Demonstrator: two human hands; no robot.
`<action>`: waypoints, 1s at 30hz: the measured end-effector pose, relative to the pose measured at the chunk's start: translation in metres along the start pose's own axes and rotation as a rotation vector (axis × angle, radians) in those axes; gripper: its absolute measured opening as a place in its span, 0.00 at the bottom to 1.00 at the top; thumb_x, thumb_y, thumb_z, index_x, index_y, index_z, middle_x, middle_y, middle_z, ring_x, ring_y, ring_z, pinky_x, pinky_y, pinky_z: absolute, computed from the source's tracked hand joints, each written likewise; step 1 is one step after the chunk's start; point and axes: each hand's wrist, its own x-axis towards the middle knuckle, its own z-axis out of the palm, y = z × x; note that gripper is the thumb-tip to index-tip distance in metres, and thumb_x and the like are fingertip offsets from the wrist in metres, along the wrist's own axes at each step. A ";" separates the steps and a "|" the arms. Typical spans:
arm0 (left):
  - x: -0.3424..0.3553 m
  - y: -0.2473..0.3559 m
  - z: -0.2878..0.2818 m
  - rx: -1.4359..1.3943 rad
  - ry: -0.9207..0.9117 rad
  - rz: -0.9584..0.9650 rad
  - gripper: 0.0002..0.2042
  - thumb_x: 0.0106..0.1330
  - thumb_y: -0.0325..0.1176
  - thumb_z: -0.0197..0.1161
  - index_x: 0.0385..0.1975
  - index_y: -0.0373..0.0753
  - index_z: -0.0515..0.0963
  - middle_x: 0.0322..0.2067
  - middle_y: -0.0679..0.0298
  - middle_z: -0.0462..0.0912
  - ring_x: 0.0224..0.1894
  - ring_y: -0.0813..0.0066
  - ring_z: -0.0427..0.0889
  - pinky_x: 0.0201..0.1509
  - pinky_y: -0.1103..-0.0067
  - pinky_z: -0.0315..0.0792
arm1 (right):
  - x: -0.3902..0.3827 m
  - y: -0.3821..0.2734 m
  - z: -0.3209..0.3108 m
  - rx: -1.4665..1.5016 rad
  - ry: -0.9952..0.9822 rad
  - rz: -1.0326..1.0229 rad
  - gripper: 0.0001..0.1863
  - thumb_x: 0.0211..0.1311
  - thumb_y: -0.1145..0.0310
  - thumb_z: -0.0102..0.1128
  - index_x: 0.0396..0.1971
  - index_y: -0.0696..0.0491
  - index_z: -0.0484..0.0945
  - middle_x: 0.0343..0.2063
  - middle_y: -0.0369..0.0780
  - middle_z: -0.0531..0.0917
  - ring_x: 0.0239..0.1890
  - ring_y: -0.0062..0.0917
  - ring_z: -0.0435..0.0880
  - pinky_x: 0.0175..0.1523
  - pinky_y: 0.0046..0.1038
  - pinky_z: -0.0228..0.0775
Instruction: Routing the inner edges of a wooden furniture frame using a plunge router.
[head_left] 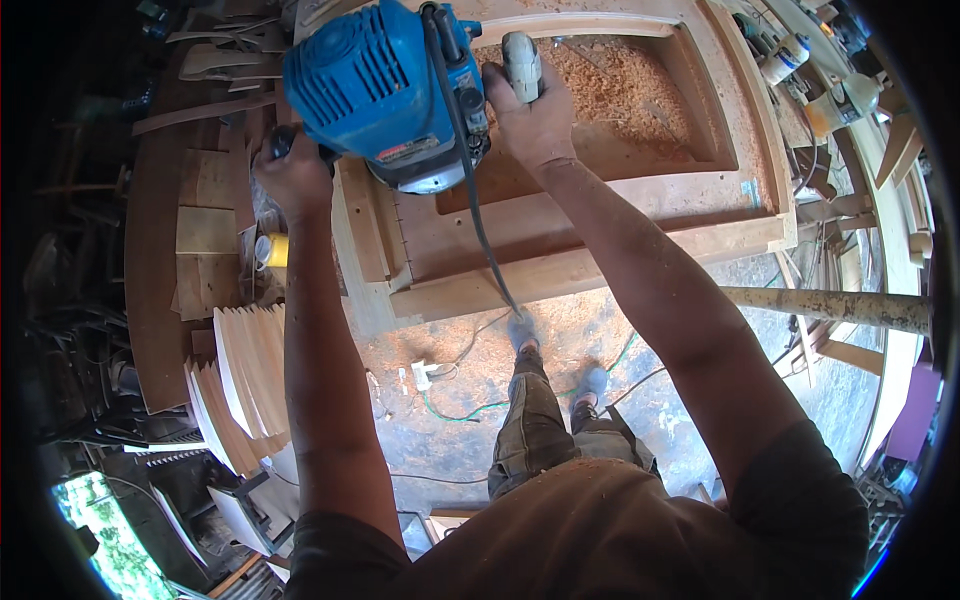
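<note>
A large blue plunge router (pixel 365 85) is at the top of the view, over the left part of a wooden frame (pixel 580 250). My left hand (pixel 296 178) is wrapped round its dark side handle. My right hand (pixel 538 120) grips the other handle, which is grey and worn at its end. A black cord (pixel 470 200) runs down from the router across the frame's near edge towards the floor. Inside the frame is a recess holding heaped wood shavings (pixel 620 90). The router's bit is hidden beneath its body.
Curved wooden pieces (pixel 245 370) are stacked at the left, near a yellow tape roll (pixel 272 250). Bottles (pixel 845 103) stand at the upper right. A pole (pixel 830 305) juts in from the right. A white power socket (pixel 424 375) and cables lie on the sawdust-strewn floor by my feet.
</note>
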 end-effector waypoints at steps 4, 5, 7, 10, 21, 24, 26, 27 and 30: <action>-0.036 0.013 -0.003 -0.095 -0.006 -0.127 0.06 0.55 0.28 0.61 0.26 0.31 0.80 0.23 0.62 0.82 0.24 0.78 0.70 0.31 0.81 0.68 | -0.016 0.010 -0.018 0.017 -0.012 0.002 0.18 0.54 0.56 0.69 0.34 0.56 0.78 0.26 0.40 0.83 0.25 0.28 0.78 0.35 0.29 0.72; -0.039 0.015 -0.007 -0.088 -0.006 -0.125 0.06 0.55 0.28 0.61 0.26 0.31 0.80 0.23 0.62 0.82 0.24 0.78 0.70 0.31 0.81 0.68 | -0.022 0.007 -0.018 0.022 -0.012 0.006 0.18 0.54 0.56 0.69 0.34 0.56 0.78 0.26 0.40 0.83 0.25 0.28 0.78 0.35 0.29 0.72; -0.043 0.013 -0.018 -0.032 -0.016 -0.102 0.07 0.58 0.29 0.58 0.29 0.33 0.80 0.24 0.62 0.83 0.24 0.77 0.73 0.29 0.79 0.70 | -0.032 -0.001 -0.020 0.023 -0.023 0.022 0.18 0.54 0.57 0.69 0.34 0.55 0.78 0.26 0.41 0.84 0.25 0.29 0.78 0.35 0.29 0.72; -0.051 0.015 -0.027 0.019 -0.027 -0.068 0.09 0.60 0.30 0.55 0.32 0.34 0.80 0.26 0.63 0.83 0.24 0.76 0.75 0.26 0.78 0.72 | -0.044 -0.012 -0.026 0.028 -0.027 0.030 0.17 0.54 0.57 0.69 0.34 0.55 0.78 0.26 0.41 0.84 0.25 0.29 0.78 0.35 0.30 0.73; -0.091 0.034 -0.046 0.138 -0.027 0.026 0.08 0.60 0.31 0.56 0.32 0.35 0.79 0.25 0.60 0.84 0.23 0.74 0.75 0.27 0.79 0.70 | -0.075 -0.012 -0.047 -0.037 -0.083 0.018 0.16 0.53 0.59 0.70 0.36 0.54 0.78 0.26 0.42 0.83 0.25 0.33 0.80 0.34 0.31 0.73; -0.093 0.022 -0.048 0.101 0.026 0.001 0.05 0.54 0.28 0.59 0.25 0.34 0.80 0.20 0.62 0.81 0.20 0.76 0.68 0.27 0.80 0.64 | -0.075 -0.006 -0.049 -0.006 -0.120 0.007 0.17 0.53 0.59 0.70 0.37 0.54 0.78 0.26 0.42 0.84 0.25 0.33 0.80 0.34 0.31 0.73; -0.083 0.011 -0.053 0.244 0.017 0.124 0.05 0.54 0.28 0.59 0.24 0.34 0.80 0.20 0.62 0.82 0.19 0.76 0.68 0.26 0.80 0.64 | -0.067 -0.004 -0.045 0.009 -0.122 -0.014 0.17 0.54 0.59 0.70 0.37 0.54 0.78 0.26 0.42 0.84 0.25 0.33 0.80 0.34 0.31 0.73; -0.079 0.005 -0.058 0.387 0.001 0.241 0.05 0.53 0.28 0.59 0.24 0.35 0.80 0.20 0.62 0.82 0.19 0.76 0.67 0.26 0.80 0.64 | -0.065 -0.003 -0.043 0.020 -0.124 -0.029 0.17 0.54 0.59 0.70 0.37 0.54 0.78 0.26 0.42 0.84 0.25 0.33 0.80 0.34 0.31 0.73; -0.072 -0.005 -0.056 0.721 -0.038 0.517 0.04 0.52 0.27 0.59 0.23 0.35 0.79 0.22 0.62 0.83 0.18 0.75 0.67 0.24 0.79 0.63 | -0.055 0.001 -0.038 0.036 -0.132 -0.053 0.17 0.54 0.59 0.69 0.38 0.54 0.78 0.27 0.41 0.84 0.25 0.33 0.81 0.34 0.31 0.73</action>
